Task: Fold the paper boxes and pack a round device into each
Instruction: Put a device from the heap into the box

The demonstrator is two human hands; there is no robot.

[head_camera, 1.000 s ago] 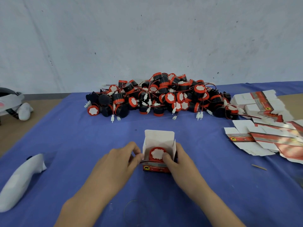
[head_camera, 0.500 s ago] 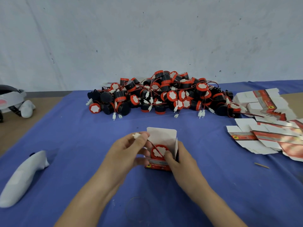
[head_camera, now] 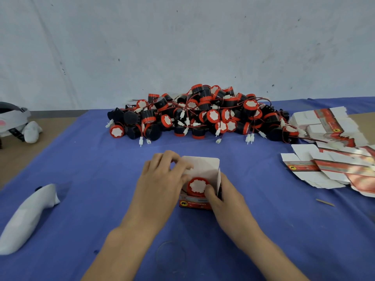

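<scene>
Your left hand (head_camera: pixel 162 177) pinches the plug (head_camera: pixel 188 171) over the box (head_camera: pixel 205 166); your right hand (head_camera: pixel 225 199) grips the box, thumb on the device (head_camera: pixel 196 185) inside; thin card likely crushes, so hold its corners.

left hand (head_camera: pixel 162 179) and left forearm (head_camera: pixel 125 240) are bare, so are right hand (head_camera: pixel 226 196) and right forearm (head_camera: pixel 263 250).

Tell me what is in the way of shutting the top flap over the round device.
The left hand holds the white connector over the opening of the box, and the thumb of the right hand rests on the round device. Both lie in the path of the upright top flap; nothing else visible does.
</scene>
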